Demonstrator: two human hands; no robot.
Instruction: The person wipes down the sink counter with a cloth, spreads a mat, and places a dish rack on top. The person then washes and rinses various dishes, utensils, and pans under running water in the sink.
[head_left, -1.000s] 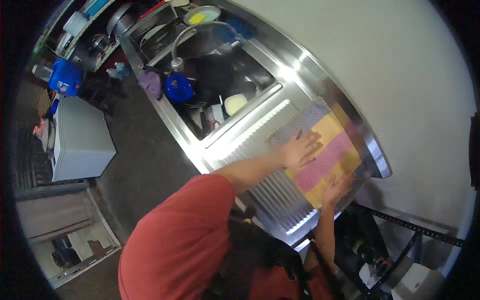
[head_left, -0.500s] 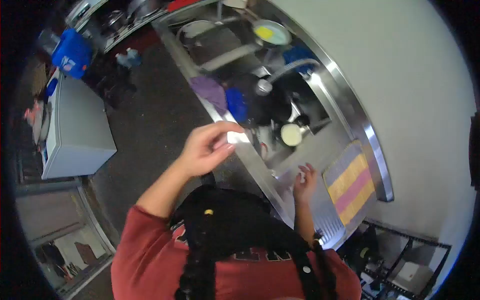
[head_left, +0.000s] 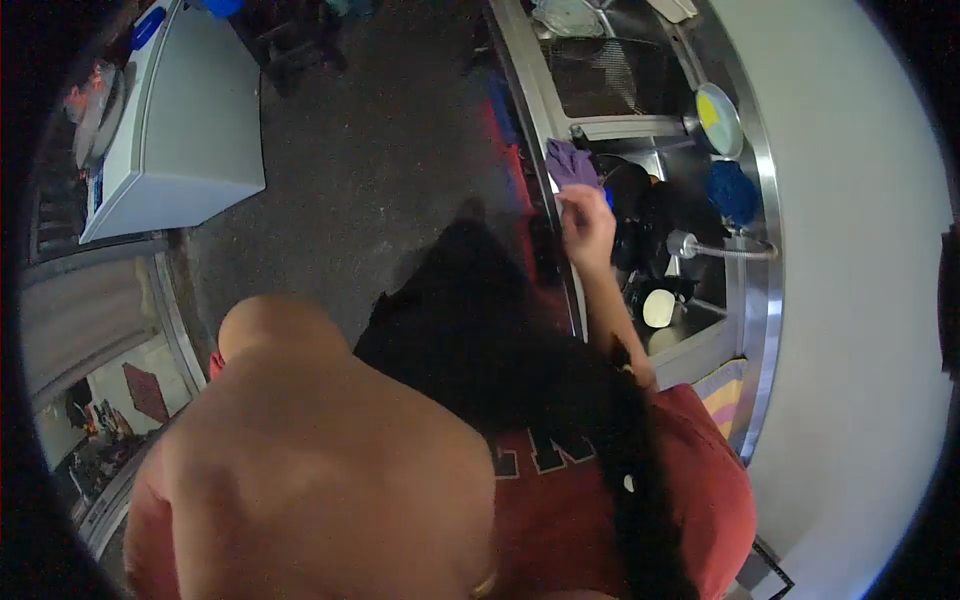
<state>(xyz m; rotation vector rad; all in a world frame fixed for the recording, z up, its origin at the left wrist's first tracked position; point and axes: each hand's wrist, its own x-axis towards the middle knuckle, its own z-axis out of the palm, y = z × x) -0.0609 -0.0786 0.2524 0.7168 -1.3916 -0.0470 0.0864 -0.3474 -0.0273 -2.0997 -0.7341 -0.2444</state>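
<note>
Nearest, at seven o'clock, the left arm (head_left: 330,470) filled the view; the left hand was out of sight, so I couldn't tell its state. At two, the right hand (head_left: 588,230) hung by the sink (head_left: 628,127), fingers curled, gripping nothing I could make out. The cloth (head_left: 570,162) lay at that hand's twelve o'clock, on the near edge. The step looked like a reach there; taking it would call for spread fingers. Farther off were the tap (head_left: 683,243), at three, and the pan (head_left: 727,138), at two.
</note>
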